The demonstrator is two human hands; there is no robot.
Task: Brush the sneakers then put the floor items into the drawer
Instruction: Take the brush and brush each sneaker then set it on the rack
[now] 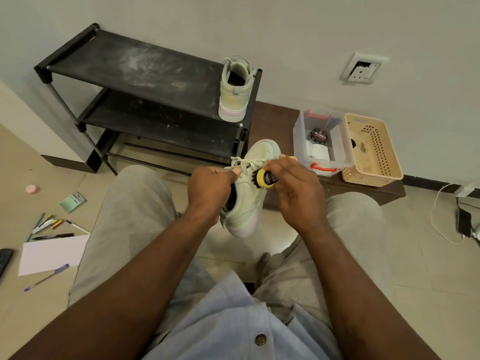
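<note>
A pale green sneaker is held in the air between my knees, toe pointing away. My left hand grips it at the collar and tongue, near the laces. My right hand holds a yellow shoe brush with black bristles pressed against the sneaker's upper. The other sneaker stands on the top shelf of the black shoe rack, heel toward me. On the floor at the left lie several pens, a white sheet of paper, a green card and a pink round item.
A low brown platform by the wall carries a clear plastic box with a polish tin and a beige basket. A remote lies at the left edge. A white cable runs along the floor at the right.
</note>
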